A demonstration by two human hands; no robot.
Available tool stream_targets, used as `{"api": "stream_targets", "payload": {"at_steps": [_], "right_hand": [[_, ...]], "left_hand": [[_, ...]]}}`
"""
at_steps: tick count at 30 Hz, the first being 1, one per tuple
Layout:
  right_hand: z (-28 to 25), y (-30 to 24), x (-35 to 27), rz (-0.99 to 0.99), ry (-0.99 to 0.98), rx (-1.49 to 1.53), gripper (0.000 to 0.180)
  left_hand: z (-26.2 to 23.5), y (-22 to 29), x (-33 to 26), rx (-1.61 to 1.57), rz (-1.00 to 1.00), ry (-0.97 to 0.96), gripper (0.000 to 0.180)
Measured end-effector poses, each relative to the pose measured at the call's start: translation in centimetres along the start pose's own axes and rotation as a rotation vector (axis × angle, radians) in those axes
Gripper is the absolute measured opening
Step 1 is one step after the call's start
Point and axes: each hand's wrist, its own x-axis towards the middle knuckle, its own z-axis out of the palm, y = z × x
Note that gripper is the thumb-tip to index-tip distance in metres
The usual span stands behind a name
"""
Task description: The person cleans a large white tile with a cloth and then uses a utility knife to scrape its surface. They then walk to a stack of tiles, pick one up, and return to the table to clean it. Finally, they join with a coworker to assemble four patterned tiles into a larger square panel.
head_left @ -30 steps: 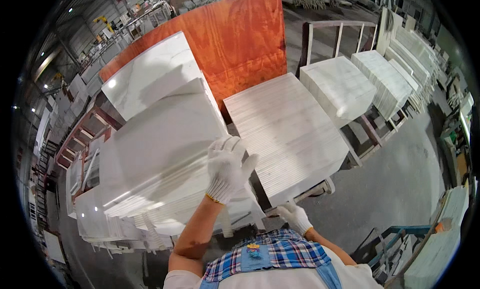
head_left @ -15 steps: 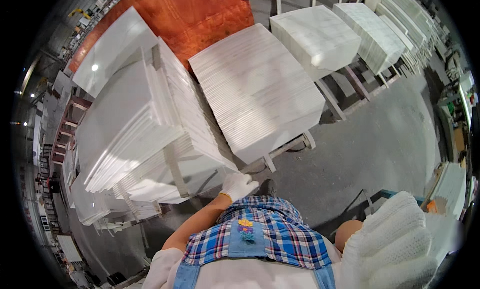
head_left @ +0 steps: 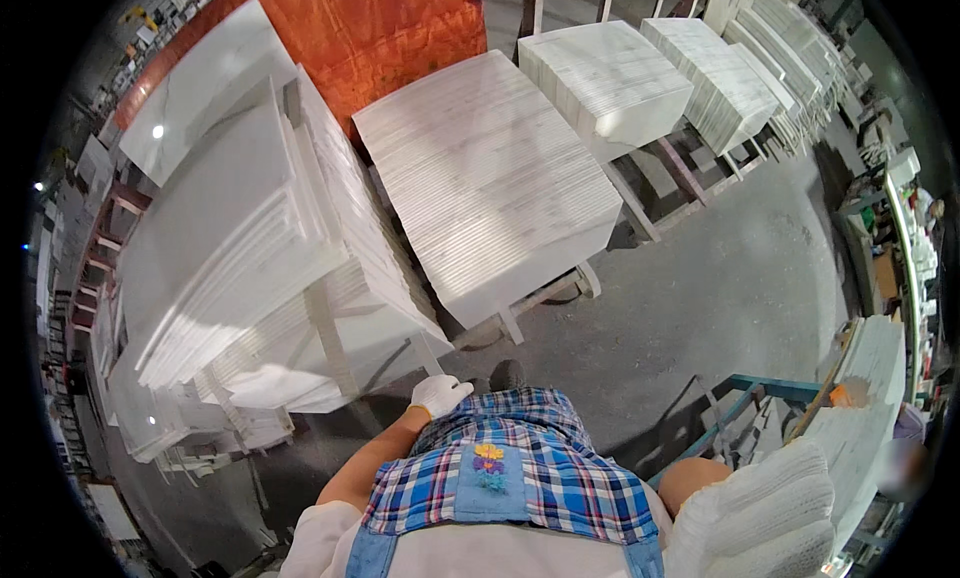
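My left hand [head_left: 440, 396], in a white knit glove, hangs low in front of me with its fingers curled in. I see nothing held in it. Just beyond it a pale rack leg [head_left: 424, 356] sticks out under the left stack of white stone slabs [head_left: 225, 213]; whether the glove touches it I cannot tell. Close to the view at the lower right is my gloved right hand [head_left: 755, 508], raised, its fingers laid side by side and stretched out. It appears to hold nothing, though its palm side is hidden.
Further slab stacks [head_left: 490, 178] stand on racks in a row curving to the far right. An orange sheet [head_left: 390, 48] hangs behind them. Grey floor [head_left: 690, 288] lies ahead. At right are a teal metal frame [head_left: 765, 386] and leaning pale slabs [head_left: 870, 408].
The slab stacks and racks have shifted slightly left in view. My left hand has moved left and a little lower; my right hand has dropped lower, showing more of the teal frame.
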Motion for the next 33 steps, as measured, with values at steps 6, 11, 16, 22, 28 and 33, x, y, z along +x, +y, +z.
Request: {"api": "stream_targets", "payload": {"at_steps": [6, 11, 16, 22, 28, 33], "right_hand": [[2.6, 6.5, -1.9, 0.244, 0.378, -0.243, 0.026], [0.1, 22.2, -1.8, 0.861, 0.402, 0.033, 0.028], [-2.3, 42.6, -9.6, 1.238, 0.251, 0.075, 0.031], [-1.1, 61.8, -16.0, 1.347, -0.093, -0.226, 0.044], [1.6, 74.5, -14.3, 1.28, -0.259, -0.474, 0.057], [2.5, 81.6, -13.1, 1.332, -0.332, -0.617, 0.069]], "left_hand": [[3.1, -2.8, 2.3, -0.025, 0.019, -0.067, 0.061], [1.2, -2.3, 3.9, -0.055, -0.081, -0.054, 0.061], [3.8, -4.8, 8.7, -0.234, -0.237, -0.02, 0.058], [7.3, 1.9, 11.7, -0.588, -0.318, 0.127, 0.026], [7.6, 16.1, 14.6, -0.804, -0.416, -0.019, 0.041], [6.1, 17.6, 15.9, -0.706, -0.418, 0.051, 0.049]]}}
